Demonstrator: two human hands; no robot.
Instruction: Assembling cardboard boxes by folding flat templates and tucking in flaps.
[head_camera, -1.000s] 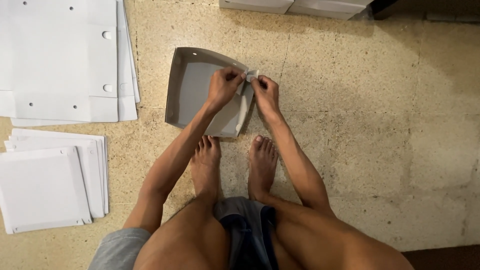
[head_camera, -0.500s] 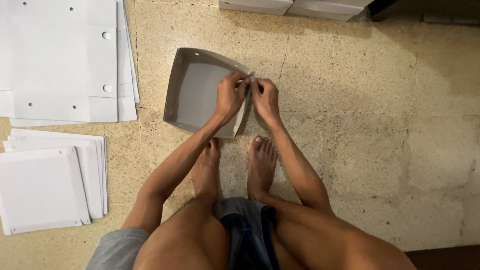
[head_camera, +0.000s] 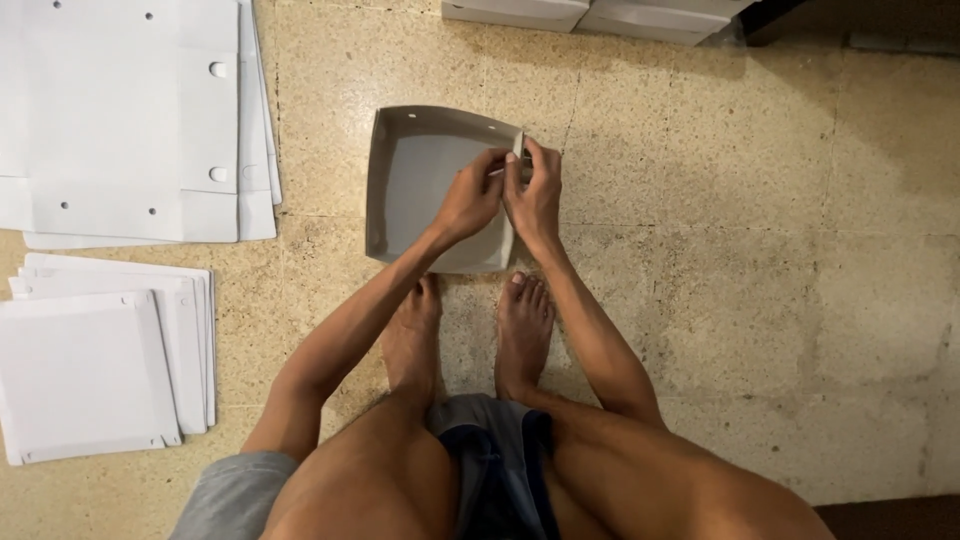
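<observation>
A shallow grey cardboard box (head_camera: 415, 180) stands open on the speckled floor in front of my bare feet. My left hand (head_camera: 472, 197) reaches over the box and pinches the flap at its right wall near the far right corner. My right hand (head_camera: 534, 190) grips the same wall from outside, fingers pressed on the folded flap. Both hands meet at that corner, and the fingertips hide the flap's end.
Flat white cardboard sheets with punched holes (head_camera: 130, 115) lie stacked at the upper left. A second stack of folded white sheets (head_camera: 95, 365) lies at the lower left. White boxes (head_camera: 590, 14) sit at the top edge. A dark strip (head_camera: 890, 515) shows at bottom right.
The box has turned from a tilted position to lie squarer to me. Both hands moved together along its right wall to the far right corner.
</observation>
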